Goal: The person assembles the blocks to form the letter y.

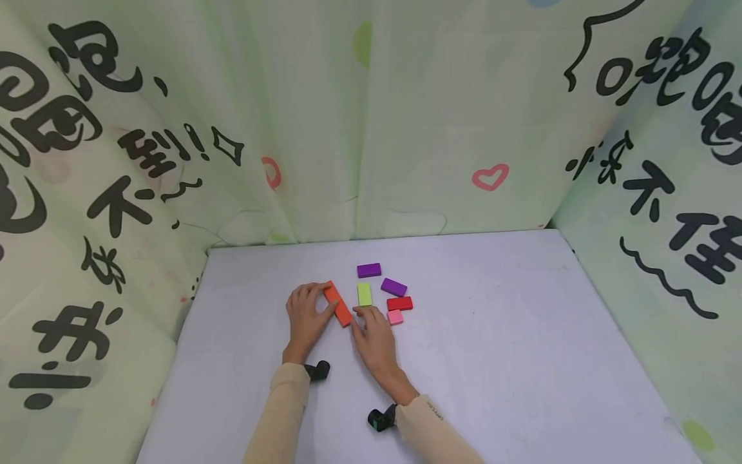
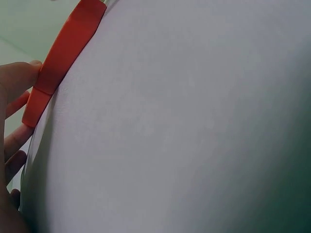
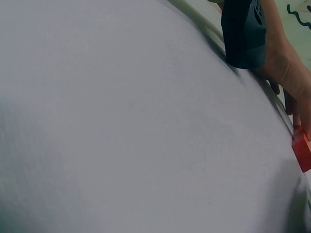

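A long orange block lies slantwise on the white table. My left hand pinches it, thumb on the near side and fingertips at its far end. The left wrist view shows the thumb on the orange block, with fingers behind it. My right hand is close to the block's near end, its fingers loosely bent. Whether its thumb touches the block I cannot tell. Just beyond its fingertips lies a lime green block. At the right wrist view's edge, the left hand holds the orange block.
Two purple blocks lie farther back. A red block and a small pink block sit right of my right hand. The white table has patterned curtains behind it and along both sides.
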Demonstrator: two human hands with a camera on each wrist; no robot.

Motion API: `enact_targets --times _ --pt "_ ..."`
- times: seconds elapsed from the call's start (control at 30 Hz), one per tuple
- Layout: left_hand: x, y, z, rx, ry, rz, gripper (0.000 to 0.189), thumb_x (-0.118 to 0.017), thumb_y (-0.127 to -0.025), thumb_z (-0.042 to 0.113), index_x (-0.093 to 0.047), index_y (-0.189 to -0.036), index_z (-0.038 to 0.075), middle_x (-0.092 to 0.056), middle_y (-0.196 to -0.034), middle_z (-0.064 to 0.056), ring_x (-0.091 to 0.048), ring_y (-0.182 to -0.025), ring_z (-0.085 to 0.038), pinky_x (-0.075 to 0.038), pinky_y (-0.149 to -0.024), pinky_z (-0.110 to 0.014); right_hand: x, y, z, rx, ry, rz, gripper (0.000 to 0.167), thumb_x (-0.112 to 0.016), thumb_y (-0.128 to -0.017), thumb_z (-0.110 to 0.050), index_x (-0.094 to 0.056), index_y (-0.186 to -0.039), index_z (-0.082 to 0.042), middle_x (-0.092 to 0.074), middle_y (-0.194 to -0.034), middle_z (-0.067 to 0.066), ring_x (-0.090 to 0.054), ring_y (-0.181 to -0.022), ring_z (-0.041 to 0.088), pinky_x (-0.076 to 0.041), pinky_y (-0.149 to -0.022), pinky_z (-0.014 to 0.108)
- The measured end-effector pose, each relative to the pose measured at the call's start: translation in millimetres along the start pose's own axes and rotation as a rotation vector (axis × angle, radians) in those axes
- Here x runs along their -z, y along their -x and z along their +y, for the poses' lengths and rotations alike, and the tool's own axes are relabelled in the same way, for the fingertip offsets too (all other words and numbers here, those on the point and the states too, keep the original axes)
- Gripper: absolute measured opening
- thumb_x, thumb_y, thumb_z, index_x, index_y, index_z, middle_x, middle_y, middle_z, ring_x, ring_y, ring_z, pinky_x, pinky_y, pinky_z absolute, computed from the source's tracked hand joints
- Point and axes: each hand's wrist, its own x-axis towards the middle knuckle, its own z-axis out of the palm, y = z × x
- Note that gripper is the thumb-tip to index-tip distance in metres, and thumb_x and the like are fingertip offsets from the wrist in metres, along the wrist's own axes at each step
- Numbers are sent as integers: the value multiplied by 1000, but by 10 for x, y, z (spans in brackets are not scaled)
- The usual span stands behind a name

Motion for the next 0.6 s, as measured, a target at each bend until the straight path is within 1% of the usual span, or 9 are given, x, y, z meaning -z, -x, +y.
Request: enact_targets --times 0.1,0.17,0.23,0.33,0.43,0.57,0.6 --pt "-5 1 -2 -8 0 12 46 -80 -91 34 -69 -133 18 -63 -130 -12 -49 -131 -35 -29 -115 -62 3 -7 4 -38 -20 20 34 -75 -96 -15 -68 -129 -10 -66 -122 8 -56 -79 10 -53 -69 23" --pt "-7 -2 -3 -12 -1 18 46 -80 -90 34 -70 -132 18 -63 -130 -12 -49 -130 -35 -29 -114 -63 8 -18 5 -55 -23 32 38 -75 -96 -15 -65 -132 -10 -63 -128 9 -53 -76 8 -51 -66 21" --pt "-7 -3 -2 -13 0 20 46 -80 -90 34 -70 -132 18 -63 -130 -12 -49 -130 -35 -29 -114 -62 15 -30 3 -65 -23 37 41 -76 -96 -15 -64 -135 -9 -60 -134 10 -52 -74 8 -51 -65 20" --pt "-9 -3 -6 -10 4 18 46 -80 -90 33 -70 -132 18 -64 -130 -12 -49 -130 -35 -29 -115 -62 27 -53 1 -69 -8 36 44 -75 -97 -16 -62 -137 -8 -58 -137 12 -54 -74 11 -52 -65 22" --pt "-9 -3 -10 -5 13 13 46 -81 -90 33 -70 -132 19 -64 -130 -11 -49 -131 -34 -29 -115 -61 30 -86 9 -78 13 29 45 -74 -98 -18 -61 -139 -6 -57 -139 13 -60 -82 15 -56 -69 26" --pt "-11 -2 -15 -4 20 13 45 -81 -90 32 -70 -133 19 -64 -130 -11 -49 -131 -34 -28 -115 -61 32 -136 14 -109 35 4 48 -73 -98 -21 -59 -141 -5 -55 -141 14 -67 -104 22 -62 -82 31" --pt "-12 -2 -16 -6 18 15 45 -80 -90 32 -70 -132 19 -64 -130 -11 -49 -130 -34 -29 -115 -61 34 -148 13 -119 37 -6 47 -73 -99 -21 -58 -141 -5 -54 -141 14 -67 -106 23 -62 -83 32"
